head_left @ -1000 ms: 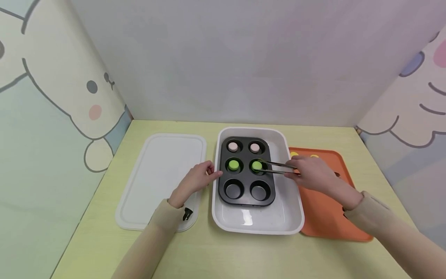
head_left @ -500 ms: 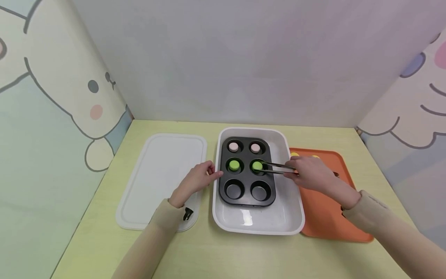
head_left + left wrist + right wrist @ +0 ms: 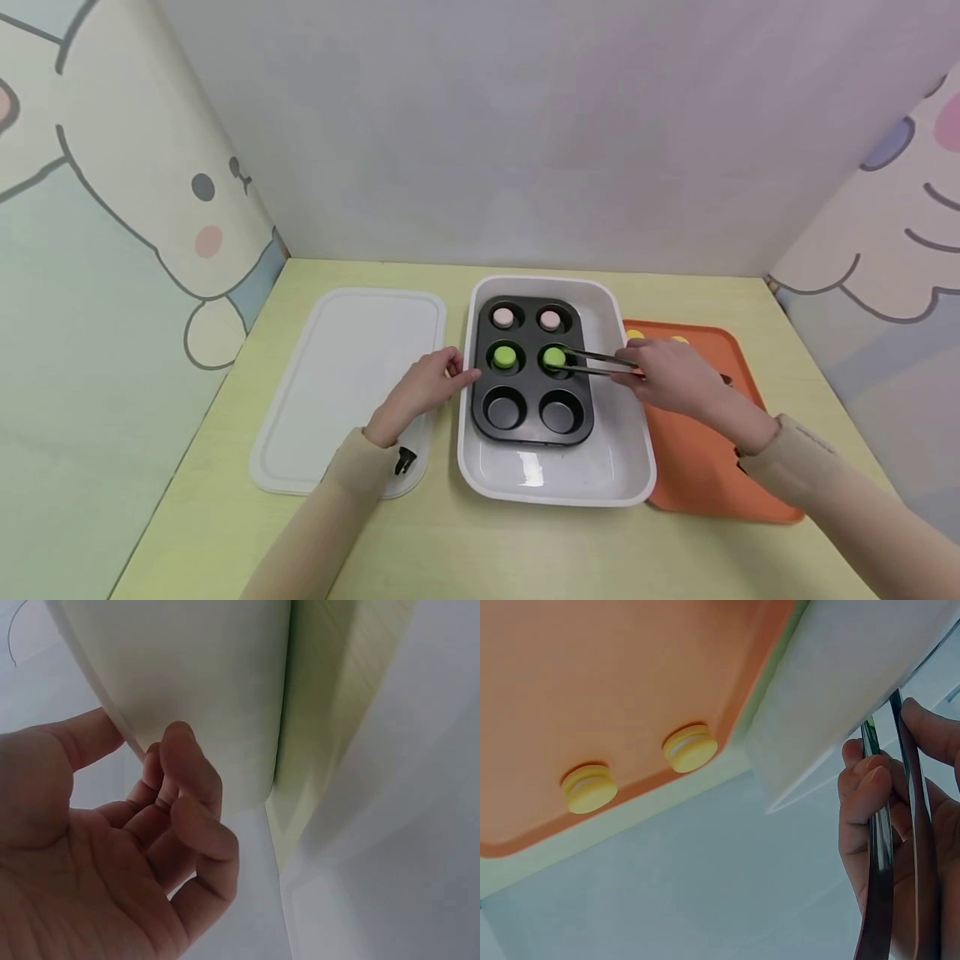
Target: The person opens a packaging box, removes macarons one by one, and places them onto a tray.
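Note:
A dark muffin tin [image 3: 531, 385] lies inside a white tub [image 3: 555, 500]. Two pink macarons [image 3: 550, 320] occupy its far cups, and a green macaron [image 3: 504, 357] sits in the middle-left cup. My right hand [image 3: 667, 371] grips metal tongs [image 3: 600, 357], whose tips straddle a second green macaron [image 3: 554, 358] in the middle-right cup. Whether the tips press on it I cannot tell. At the tub's left wall, my left hand [image 3: 431, 379] holds the rim, thumb over the edge and fingers curled outside, as the left wrist view shows.
Right of the tub is an orange tray [image 3: 720, 467], partly under its edge, with two yellow macarons [image 3: 690, 748] near its far edge. A white tray [image 3: 330, 383] lies to the left. Walls stand behind and on both sides of the table [image 3: 480, 554].
Almost nothing differs. The tong tips stay around the green macaron in the middle-right cup, and the left hand keeps its place on the rim; the view shifts very slightly.

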Demonstrator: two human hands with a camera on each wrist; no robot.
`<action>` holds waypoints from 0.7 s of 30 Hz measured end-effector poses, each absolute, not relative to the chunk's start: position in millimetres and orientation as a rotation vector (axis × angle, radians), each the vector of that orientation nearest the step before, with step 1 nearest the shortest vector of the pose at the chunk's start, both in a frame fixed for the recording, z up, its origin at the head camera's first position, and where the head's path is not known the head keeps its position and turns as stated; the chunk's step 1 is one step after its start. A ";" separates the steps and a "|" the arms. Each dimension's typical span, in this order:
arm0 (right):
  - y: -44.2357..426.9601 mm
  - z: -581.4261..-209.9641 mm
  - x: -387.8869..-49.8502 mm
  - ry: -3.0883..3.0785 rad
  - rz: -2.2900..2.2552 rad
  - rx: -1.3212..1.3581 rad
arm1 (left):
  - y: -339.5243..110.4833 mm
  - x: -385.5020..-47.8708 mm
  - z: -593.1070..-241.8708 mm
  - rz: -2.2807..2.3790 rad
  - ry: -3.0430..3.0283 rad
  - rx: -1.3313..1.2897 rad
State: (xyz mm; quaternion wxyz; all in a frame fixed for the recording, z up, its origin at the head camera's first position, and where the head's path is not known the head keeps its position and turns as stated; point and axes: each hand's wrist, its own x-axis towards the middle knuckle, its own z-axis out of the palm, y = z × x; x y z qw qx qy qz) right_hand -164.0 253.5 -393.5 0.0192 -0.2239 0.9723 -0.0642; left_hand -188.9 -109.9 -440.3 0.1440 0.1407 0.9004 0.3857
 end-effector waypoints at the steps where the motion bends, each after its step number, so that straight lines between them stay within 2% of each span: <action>1: 253.9 -392.4 -163.3 3.014 -0.215 -0.692 | -109.9 -188.7 -440.3 1.109 2.595 0.404; 21: 276.3 -351.7 -147.7 3.178 -0.316 -0.725 | -110.4 -188.0 -439.3 1.126 2.597 0.414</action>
